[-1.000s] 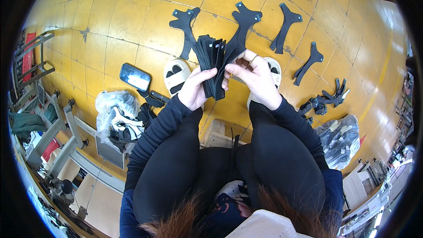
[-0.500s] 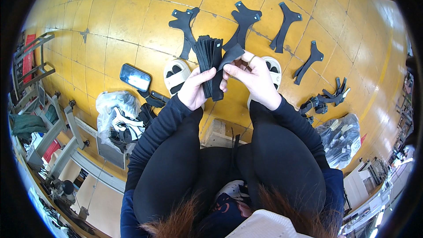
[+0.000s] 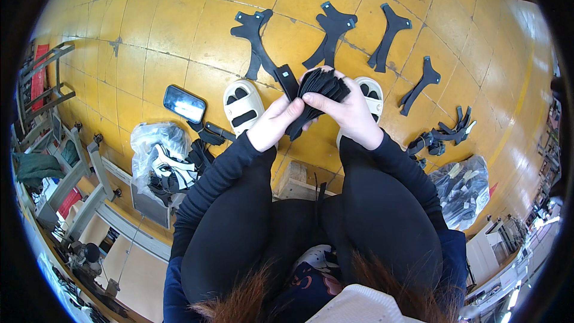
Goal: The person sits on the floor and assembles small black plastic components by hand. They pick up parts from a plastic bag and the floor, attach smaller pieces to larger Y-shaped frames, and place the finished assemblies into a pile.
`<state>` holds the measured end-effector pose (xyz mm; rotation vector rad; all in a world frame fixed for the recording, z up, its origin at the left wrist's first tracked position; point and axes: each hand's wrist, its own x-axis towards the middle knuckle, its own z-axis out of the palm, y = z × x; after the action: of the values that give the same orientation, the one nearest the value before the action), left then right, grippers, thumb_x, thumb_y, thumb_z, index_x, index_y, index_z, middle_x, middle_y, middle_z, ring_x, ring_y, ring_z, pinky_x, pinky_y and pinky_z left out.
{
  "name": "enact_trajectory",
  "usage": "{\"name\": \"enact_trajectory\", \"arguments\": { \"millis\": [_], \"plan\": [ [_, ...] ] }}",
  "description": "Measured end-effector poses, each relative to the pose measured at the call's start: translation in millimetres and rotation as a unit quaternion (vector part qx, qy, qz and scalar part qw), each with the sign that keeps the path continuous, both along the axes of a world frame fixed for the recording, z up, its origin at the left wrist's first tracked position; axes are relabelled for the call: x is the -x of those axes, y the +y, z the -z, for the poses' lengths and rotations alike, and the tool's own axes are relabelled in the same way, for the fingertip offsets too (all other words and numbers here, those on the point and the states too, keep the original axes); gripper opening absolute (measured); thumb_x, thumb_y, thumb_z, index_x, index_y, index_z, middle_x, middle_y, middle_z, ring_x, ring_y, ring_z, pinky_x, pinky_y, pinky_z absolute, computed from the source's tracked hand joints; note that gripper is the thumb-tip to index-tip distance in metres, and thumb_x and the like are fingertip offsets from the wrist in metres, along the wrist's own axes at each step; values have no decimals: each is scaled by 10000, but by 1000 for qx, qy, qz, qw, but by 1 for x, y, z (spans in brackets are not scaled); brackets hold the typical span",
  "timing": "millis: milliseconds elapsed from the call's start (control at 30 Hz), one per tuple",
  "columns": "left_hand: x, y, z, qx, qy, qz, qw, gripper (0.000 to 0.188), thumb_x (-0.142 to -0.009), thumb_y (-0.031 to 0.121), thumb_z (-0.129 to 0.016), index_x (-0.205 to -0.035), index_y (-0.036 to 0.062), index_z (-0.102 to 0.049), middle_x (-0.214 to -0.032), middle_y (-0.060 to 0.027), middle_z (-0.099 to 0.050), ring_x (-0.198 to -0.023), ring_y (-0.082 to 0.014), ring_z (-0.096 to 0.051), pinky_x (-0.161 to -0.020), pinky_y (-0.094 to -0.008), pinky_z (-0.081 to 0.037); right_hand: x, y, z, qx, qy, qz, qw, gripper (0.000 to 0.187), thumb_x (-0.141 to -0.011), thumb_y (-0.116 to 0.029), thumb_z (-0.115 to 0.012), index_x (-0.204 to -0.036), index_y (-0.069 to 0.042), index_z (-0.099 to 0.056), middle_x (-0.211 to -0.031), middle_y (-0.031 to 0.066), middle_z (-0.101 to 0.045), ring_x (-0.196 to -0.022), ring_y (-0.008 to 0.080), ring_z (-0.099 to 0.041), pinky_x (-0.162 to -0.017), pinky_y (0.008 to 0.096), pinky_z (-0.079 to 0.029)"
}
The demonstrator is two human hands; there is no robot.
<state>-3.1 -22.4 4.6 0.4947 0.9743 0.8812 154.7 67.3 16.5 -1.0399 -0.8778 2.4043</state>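
Note:
Between my knees I hold a fanned stack of black fabric strips (image 3: 326, 85). My right hand (image 3: 356, 113) is closed around the stack, thumb across its top layer. My left hand (image 3: 274, 124) pinches its lower left end, where one strip with a small pale tag (image 3: 287, 79) stands apart from the fan. My left fingertips are partly hidden beneath the fabric. Beyond my hands, Y-shaped black fabric pieces lie on the floor: a left pile (image 3: 252, 39), a middle pile (image 3: 330, 33), a right piece (image 3: 387, 37) and a nearer one (image 3: 423, 85).
A phone (image 3: 184, 104) lies left of my sandal (image 3: 244, 106). Further left is a clear plastic bag (image 3: 156, 137) with black and white pieces. At right are bundled black strips (image 3: 439, 136) and another filled plastic bag (image 3: 463, 188). Metal frames (image 3: 89, 173) line the left side.
The fanned stack has shifted from my left hand to my right and now spreads rightward. A single tagged strip shows on the left side. The floor pieces have stayed put.

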Motion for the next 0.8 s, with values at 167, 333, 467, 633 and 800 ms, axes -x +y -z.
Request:
{"name": "enact_trajectory", "arguments": {
  "millis": [167, 333, 467, 633, 800],
  "plan": [
    [4, 0, 2, -11, 14, -6, 1000, 521, -983, 456, -362, -1212, 1, -473, -929, -63, -570, -750, -116, -527, -679, -237, -429, 0, 0, 1, -60, -1, -1, 998, 341, -823, -107, -703, -1086, 13, -521, -949, 50, -614, -852, 98, -599, -744, 234, -493],
    [5, -1, 1, -46, 24, 15, 999, 460, -984, 407, -404, -1194, 9, -498, -927, -59, -575, -756, -114, -529, -686, -241, -429, -8, 11, -2, -179, 55, -7, 982, 306, -927, -243, -562, -1104, 7, -553, -1056, 65, -598, -972, 118, -542, -845, 276, -430],
    [7, -2, -3, -33, -6, 43, 999, 382, -972, 339, -481, -1159, 10, -536, -916, -26, -575, -790, -83, -509, -717, -237, -423, -11, 22, -5, -140, 96, 37, 985, 407, -963, -351, -443, -1096, 16, -555, -1086, 102, -599, -994, 165, -543, -865, 298, -412],
    [6, -2, -9, -47, -8, 98, 994, 434, -962, 271, -520, -1290, -8, -469, -1104, -43, -573, -1006, -109, -514, -886, -267, -414, -12, 30, -14, -173, -18, -36, 984, 237, -944, -158, -496, -1073, 9, -603, -991, 67, -641, -936, 131, -579, -855, 271, -435],
    [4, 0, -7, -34, -10, 146, 989, 454, -957, 264, -531, -1307, -14, -452, -1166, -65, -566, -1070, -127, -505, -938, -285, -396, -12, 33, -19, -160, -41, -136, 977, 261, -875, -142, -636, -1101, -11, -623, -939, 34, -645, -855, 80, -589, -758, 220, -477]
  ]
}}
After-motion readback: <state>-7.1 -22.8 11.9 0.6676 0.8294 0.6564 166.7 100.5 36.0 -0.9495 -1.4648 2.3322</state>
